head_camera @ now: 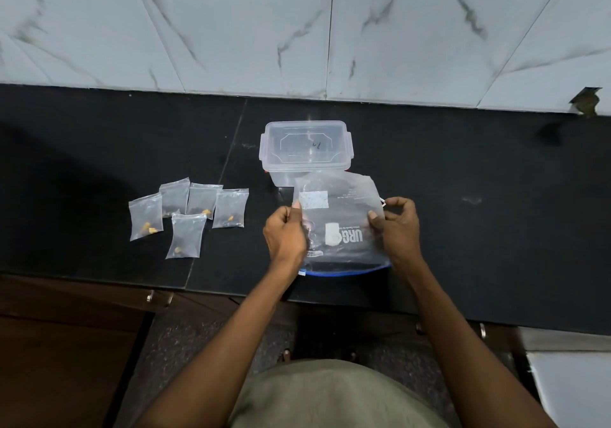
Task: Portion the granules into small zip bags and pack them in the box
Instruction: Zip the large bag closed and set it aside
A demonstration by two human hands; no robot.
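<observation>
Left hand (285, 233): you pinch the left edge of the large zip bag (340, 226), with the thumb on the front face and the other fingers curled behind it.
Right hand (398, 226): you pinch the right edge of the same bag, thumb on the front, fingers folded; the bag is stretched between your two hands above the counter (479, 229).
Large bag, content: it looks nearly empty, and I cannot tell if any granules remain inside.
Large bag, zip: the blue strip is at the near, lower side. If this side is open and points down, any rest of granules may fall on the counter edge or on the floor.
Small zip bags (188, 216): five of them lie flat in a loose group on the counter, to the left and well apart from your hands. Yellow granules show in most of them; one I cannot read clearly.
Small bags, risk: I cannot see whether their zips are fully pressed. A bag not sealed may spill when you lift it or drop it into the box.
Box (306, 150): clear plastic, just behind the large bag, and the lid appears to sit on it. The packing is not yet begun, in my judgement.
Box, risk: the large bag hangs just in front of it, so a wide movement may push the light box backward.
Counter edge: the large bag is near to it, so do not release it there.
</observation>
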